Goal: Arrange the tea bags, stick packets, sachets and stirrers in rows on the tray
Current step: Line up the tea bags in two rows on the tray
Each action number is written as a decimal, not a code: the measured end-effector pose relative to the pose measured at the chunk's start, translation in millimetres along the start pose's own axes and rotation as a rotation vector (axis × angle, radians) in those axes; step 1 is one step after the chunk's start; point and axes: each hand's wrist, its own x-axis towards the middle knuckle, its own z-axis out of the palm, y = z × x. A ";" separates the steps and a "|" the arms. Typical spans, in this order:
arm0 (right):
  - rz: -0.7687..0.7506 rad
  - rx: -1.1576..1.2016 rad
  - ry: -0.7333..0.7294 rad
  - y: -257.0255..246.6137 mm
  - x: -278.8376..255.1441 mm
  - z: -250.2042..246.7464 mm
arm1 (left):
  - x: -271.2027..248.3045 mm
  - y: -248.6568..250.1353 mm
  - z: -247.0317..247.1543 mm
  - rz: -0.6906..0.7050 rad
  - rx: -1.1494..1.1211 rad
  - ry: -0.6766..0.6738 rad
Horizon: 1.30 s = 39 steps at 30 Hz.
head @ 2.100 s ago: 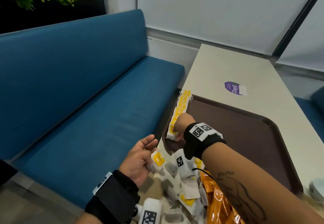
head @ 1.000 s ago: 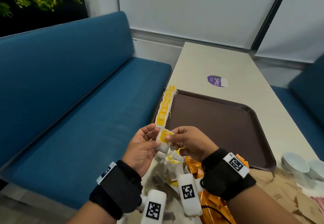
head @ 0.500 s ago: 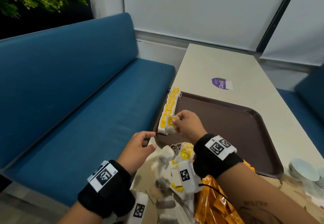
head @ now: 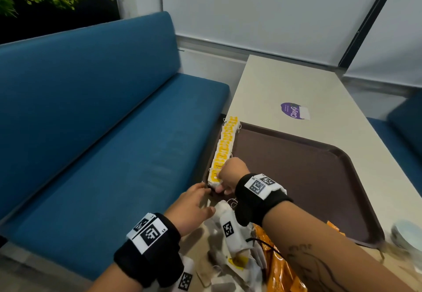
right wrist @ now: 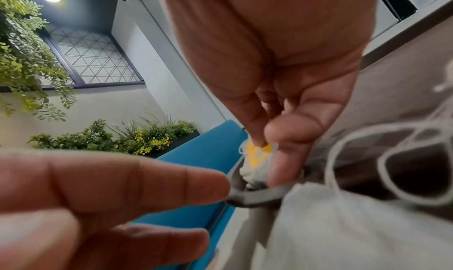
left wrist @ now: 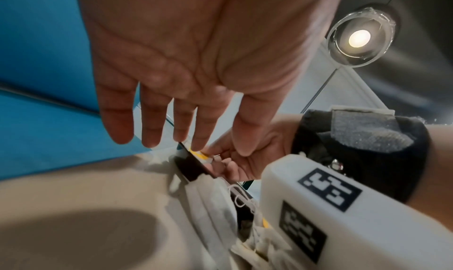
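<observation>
A row of tea bags with yellow tags runs along the left rim of the brown tray. At the near end of that row my right hand pinches one tea bag between thumb and fingertip, low against the tray's near-left corner. My left hand reaches in beside it with straight fingers, holding nothing, its fingertips just short of the tray rim. A loose pile of tea bags lies on the table under both wrists. Orange sachets lie to the right of the pile.
A blue bench runs along the table's left edge, right beside the row. The pale table carries a purple sticker beyond the tray. White bowls stand at the near right.
My right hand took a tea bag from the left hand, carried it forward and lowered it at the near end of the row. The left hand let go and now reaches toward the tray corner.
</observation>
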 end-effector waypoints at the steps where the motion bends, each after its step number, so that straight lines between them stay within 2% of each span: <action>1: -0.019 0.038 0.024 2.9 7.5 -0.4 | 0.3 0.5 -0.7 0.001 -0.002 0.003; 3: -0.032 0.089 0.093 4.3 6.7 -2.4 | -0.9 2.3 -2.6 0.005 -0.001 0.004; 9: -0.111 0.286 0.157 1.6 -24.7 -28.7 | -16.3 14.4 -10.5 -0.002 -0.081 0.053; 15: -0.333 0.283 0.160 23.3 -95.5 -62.2 | -41.5 24.5 -11.3 0.012 -0.056 0.051; 18: -0.338 0.091 0.124 42.8 -123.1 -56.0 | -56.4 25.9 -2.1 0.006 0.005 0.020; 22: -0.309 -0.380 -0.109 70.5 -141.2 -24.3 | -75.3 23.5 13.9 0.044 0.163 -0.055; 24: -0.337 -0.542 -0.174 82.4 -144.8 -7.1 | -86.5 25.8 21.8 0.065 0.242 -0.099; 32: -0.469 -0.850 -0.053 95.9 -146.6 27.4 | -113.3 44.1 52.5 -0.001 0.573 -0.189; 36: -0.525 -0.858 0.030 92.9 -143.9 35.1 | -111.2 47.8 68.5 -0.019 0.667 -0.099; 39: -0.514 -0.869 0.066 92.3 -138.8 39.4 | -104.8 47.0 72.0 -0.025 0.666 -0.023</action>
